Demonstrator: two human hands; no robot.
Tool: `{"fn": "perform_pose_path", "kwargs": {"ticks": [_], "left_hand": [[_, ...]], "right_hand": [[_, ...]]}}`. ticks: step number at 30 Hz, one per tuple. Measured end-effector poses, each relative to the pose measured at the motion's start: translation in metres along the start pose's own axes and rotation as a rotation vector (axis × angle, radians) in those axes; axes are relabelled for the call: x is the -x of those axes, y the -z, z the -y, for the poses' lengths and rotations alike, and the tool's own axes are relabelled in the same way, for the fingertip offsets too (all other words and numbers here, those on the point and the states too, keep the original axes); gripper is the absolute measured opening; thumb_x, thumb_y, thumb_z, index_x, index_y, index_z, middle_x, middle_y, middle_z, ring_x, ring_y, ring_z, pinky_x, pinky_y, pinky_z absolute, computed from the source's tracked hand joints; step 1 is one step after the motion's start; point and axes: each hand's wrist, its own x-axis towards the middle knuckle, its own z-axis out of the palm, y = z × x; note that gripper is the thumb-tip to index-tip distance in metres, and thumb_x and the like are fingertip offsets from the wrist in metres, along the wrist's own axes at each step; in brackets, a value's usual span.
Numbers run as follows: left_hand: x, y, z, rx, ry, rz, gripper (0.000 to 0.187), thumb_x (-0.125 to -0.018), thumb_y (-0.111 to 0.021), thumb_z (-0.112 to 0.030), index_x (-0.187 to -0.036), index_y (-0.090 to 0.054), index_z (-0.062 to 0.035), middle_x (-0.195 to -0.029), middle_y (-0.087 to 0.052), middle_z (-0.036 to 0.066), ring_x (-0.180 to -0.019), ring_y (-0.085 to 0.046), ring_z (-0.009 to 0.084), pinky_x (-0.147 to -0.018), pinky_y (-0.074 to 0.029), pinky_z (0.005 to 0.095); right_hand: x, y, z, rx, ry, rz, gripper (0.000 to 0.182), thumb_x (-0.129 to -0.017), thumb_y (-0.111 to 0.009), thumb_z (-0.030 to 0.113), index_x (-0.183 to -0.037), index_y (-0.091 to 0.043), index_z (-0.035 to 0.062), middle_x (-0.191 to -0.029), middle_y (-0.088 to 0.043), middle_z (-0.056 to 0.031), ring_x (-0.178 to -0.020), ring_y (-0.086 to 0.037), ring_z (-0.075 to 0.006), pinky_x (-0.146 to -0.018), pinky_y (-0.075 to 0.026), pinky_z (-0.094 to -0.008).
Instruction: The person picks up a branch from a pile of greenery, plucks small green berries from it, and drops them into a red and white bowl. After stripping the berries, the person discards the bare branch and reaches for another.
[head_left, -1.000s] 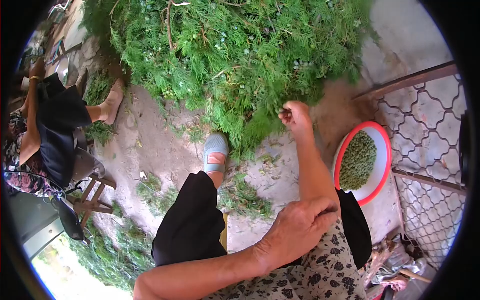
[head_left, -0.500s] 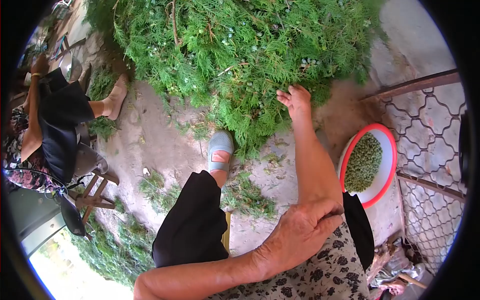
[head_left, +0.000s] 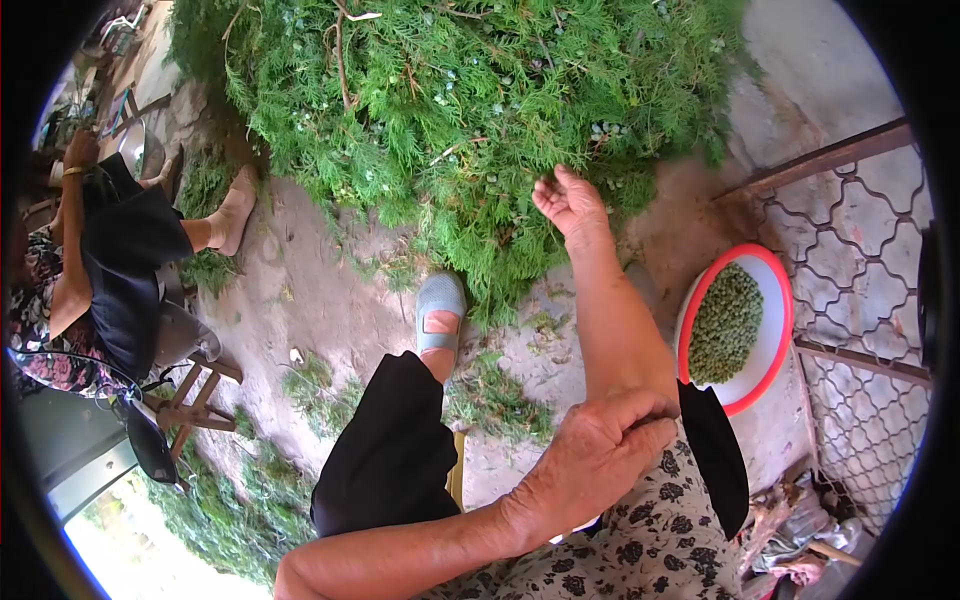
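My right hand [head_left: 572, 208] is stretched forward at the near edge of a big heap of green conifer branches [head_left: 460, 130]. Its fingers are apart and slightly bent, and nothing shows in them. Small pale cones or berries dot the foliage around it. Across my lap lies my left arm, and my left hand [head_left: 605, 450] is closed on my right forearm [head_left: 625, 345] near the elbow. A white basin with a red rim [head_left: 778, 350] stands to the right, with a pile of small green cones or berries [head_left: 725, 325] in it.
A wire-mesh metal gate [head_left: 850, 240] is on the right, with bundled plastic odds and ends [head_left: 815, 550] below. On the left, another person [head_left: 120, 250] sits beside a wooden stool [head_left: 195, 405]. Cut sprigs [head_left: 495, 400] are scattered on the concrete ground [head_left: 290, 270].
My right hand has shifted slightly left and up along the heap's edge. My left hand stays on my right forearm.
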Motion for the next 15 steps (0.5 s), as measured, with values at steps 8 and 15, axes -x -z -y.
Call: {"fn": "perform_pose_path", "kwargs": {"ticks": [8,15], "left_hand": [[0.008,0.006,-0.007,0.014,0.035,0.031,0.025,-0.088,-0.055,-0.016,-0.107,-0.057,0.0007,-0.076,-0.059,0.003,-0.066,-0.054,0.0066,-0.061,-0.046,0.0219],[0.012,0.011,-0.014,0.098,-0.099,-0.035,0.017,-0.085,-0.056,-0.008,-0.096,-0.058,0.004,-0.075,-0.059,0.007,-0.065,-0.053,0.0081,-0.058,-0.044,0.023]], "right_hand": [[-0.011,0.009,0.011,0.568,0.449,-0.293,0.045,-0.086,-0.05,0.002,-0.128,-0.035,0.0041,-0.09,-0.056,-0.0118,-0.055,-0.058,-0.0146,-0.04,-0.045,-0.0249],[-0.037,0.011,0.036,0.501,0.212,-0.281,0.087,-0.08,-0.062,0.006,-0.14,0.001,0.0092,-0.107,-0.054,-0.0174,-0.062,-0.061,-0.0208,-0.046,-0.049,-0.0316]]}}
